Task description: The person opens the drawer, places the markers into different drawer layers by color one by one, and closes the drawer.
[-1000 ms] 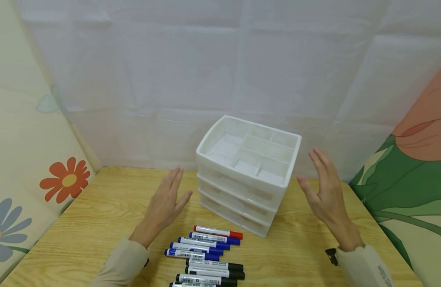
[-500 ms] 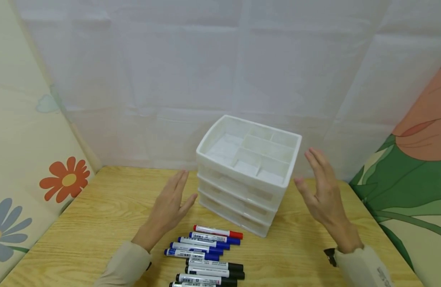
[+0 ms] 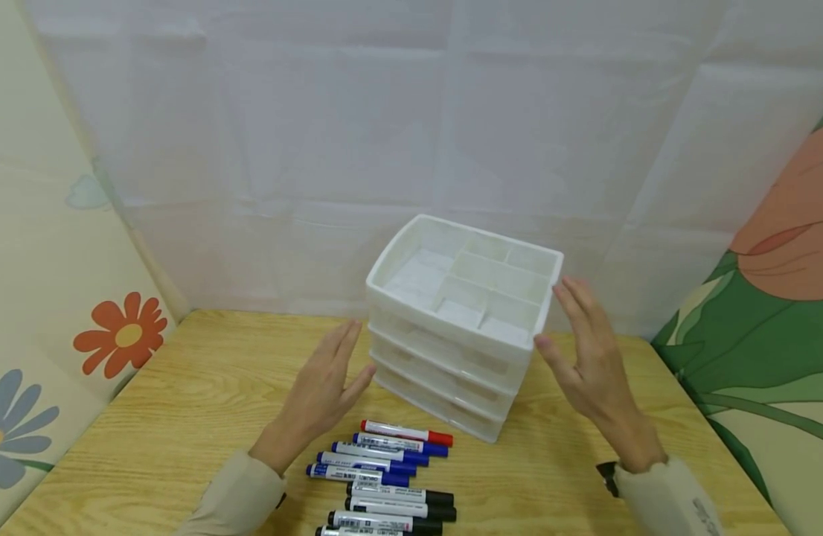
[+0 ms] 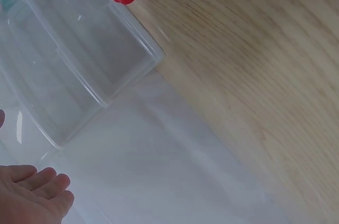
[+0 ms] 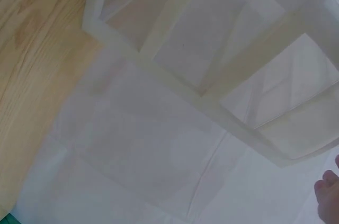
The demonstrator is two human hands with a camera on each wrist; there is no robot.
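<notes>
A white plastic drawer organizer (image 3: 445, 335) stands turned at an angle on the table, with a divided open tray on top and clear drawers below. To its left is my left hand (image 3: 321, 387), fingers straight and thumb apart, a small gap from the side. My right hand (image 3: 588, 365) is at the right side, fingers extended; its fingertips lie at the top rim, and I cannot tell whether they touch. Both hands hold nothing. In the left wrist view, the fingers (image 4: 47, 184) are beside the clear drawers (image 4: 95, 28). The right wrist view catches only fingertips (image 5: 328, 189) near the organizer's frame (image 5: 185, 89).
In front of the organizer lies a row of markers: a red one (image 3: 405, 432), several blue ones (image 3: 378, 459) and several black ones (image 3: 401, 509), the nearest cut off by the frame. A white cloth (image 3: 304, 149) hangs behind the wooden table (image 3: 204, 387).
My right hand has moved left, up to the organizer's right side. The left hand has shifted slightly right, closer to it. The organizer and markers have not moved.
</notes>
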